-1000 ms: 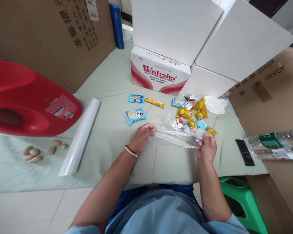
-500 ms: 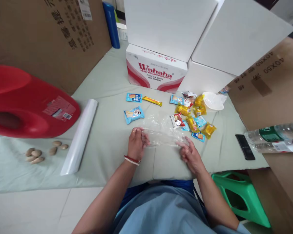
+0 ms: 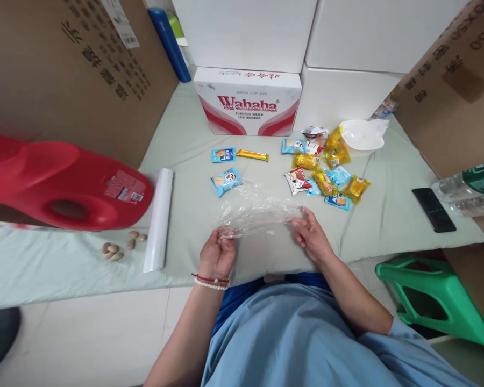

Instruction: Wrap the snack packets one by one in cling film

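A clear plastic bag (image 3: 258,212) stretches between my two hands above the cloth-covered table. My left hand (image 3: 218,252), with bracelets at the wrist, is closed on its left end. On the right, my right hand (image 3: 310,234) pinches the other end between thumb and fingers. Just beyond the bag lie a blue biscuit packet (image 3: 226,181), a flat blue packet (image 3: 223,155) and a thin yellow stick packet (image 3: 252,155). To the right is a loose pile of snacks, with a red and white packet (image 3: 297,180) and several yellow-wrapped ones (image 3: 325,182).
A red jug (image 3: 89,183), a white roll (image 3: 159,220) and several stones (image 3: 112,251) occupy the left. Behind stands a Wahaha carton (image 3: 250,105). At the right are a white bowl (image 3: 358,138), a black phone (image 3: 433,209), plastic bottles (image 3: 471,185) and a green stool (image 3: 435,301).
The camera view has shifted. My left hand has turned, showing more of its palm side, and has drawn its end of the bag nearer my body. Both hands keep hold of the bag.
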A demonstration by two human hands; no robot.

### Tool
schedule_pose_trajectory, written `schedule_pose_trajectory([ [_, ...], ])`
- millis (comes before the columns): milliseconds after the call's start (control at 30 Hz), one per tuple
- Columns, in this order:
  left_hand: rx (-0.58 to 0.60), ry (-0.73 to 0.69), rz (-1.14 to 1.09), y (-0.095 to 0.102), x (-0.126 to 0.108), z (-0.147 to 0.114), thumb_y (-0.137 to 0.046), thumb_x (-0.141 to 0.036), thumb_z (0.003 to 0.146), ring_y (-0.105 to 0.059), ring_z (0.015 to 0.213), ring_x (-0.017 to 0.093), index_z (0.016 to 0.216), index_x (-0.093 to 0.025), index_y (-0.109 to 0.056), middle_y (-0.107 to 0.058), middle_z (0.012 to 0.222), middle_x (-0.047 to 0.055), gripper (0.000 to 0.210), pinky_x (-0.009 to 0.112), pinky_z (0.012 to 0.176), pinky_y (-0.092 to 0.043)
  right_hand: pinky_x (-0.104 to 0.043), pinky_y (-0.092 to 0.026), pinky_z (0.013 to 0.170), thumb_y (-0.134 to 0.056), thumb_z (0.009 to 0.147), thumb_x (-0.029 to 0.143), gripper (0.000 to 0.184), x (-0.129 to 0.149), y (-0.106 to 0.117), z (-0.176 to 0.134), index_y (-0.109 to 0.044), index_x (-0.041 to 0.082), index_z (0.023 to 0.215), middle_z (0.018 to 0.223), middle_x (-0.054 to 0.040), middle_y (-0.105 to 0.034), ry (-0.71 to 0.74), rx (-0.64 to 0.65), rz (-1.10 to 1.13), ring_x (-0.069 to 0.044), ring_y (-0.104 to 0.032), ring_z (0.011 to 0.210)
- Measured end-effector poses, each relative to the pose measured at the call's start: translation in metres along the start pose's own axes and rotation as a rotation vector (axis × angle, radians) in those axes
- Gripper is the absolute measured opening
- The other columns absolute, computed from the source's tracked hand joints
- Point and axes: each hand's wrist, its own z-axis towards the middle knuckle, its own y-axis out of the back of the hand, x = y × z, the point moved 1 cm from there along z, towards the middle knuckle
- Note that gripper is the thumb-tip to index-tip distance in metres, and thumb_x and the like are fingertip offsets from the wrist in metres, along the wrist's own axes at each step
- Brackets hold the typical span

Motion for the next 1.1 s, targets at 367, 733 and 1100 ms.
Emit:
schedule_pose_trajectory([
  [367, 0.11, -0.042, 0.23, 0.005, 0.05, -0.026, -0.057, -0.018, 0.099, -0.076, 0.078, 0.016, 0.087, -0.016, -0.06, -0.073, 0.083, 0.007, 0.013, 0.022, 0.068, -0.064, -0.013, -0.026, 0.038, -0.093, 0.065, 0.033, 0.09, -0.003, -0.004, -0.004, -0.044, 0.028, 0.141, 0.092, -0.0013, -0.077, -0.046, 0.153, 0.229, -0.002, -0.039, 0.042],
  [733, -0.01, -1.261, 1.156, 0.036, 0.009, -0.081, -0.079, -0.025, 0.082, -0.059, 0.101, 0.027, 0.111, -0.026, -0.069, -0.063, 0.107, 0.007, 0.031, 0.042, 0.094, -0.051, -0.021, -0.027, 0.043, -0.081, 0.073, 0.041, 0.054, -0.005, 0.032, 0.016, -0.059, 0.022, 0.118, 0.06, 0.0104, -0.055, 0.105, -0.145, -0.229, -0.01, -0.042, 0.045],
  [1100, 0.53, -1.151, 1.699, -0.063, 0.069, 0.046, -0.057, -0.019, 0.087, -0.052, 0.136, 0.041, 0.108, -0.018, -0.07, -0.065, 0.133, 0.023, 0.025, 0.064, 0.119, -0.029, -0.032, -0.046, 0.081, -0.062, 0.098, 0.044, 0.044, 0.027, -0.018, 0.045, -0.062, 0.023, 0.137, 0.121, -0.0124, -0.073, 0.307, -0.061, -1.484, -0.028, -0.068, 0.106],
])
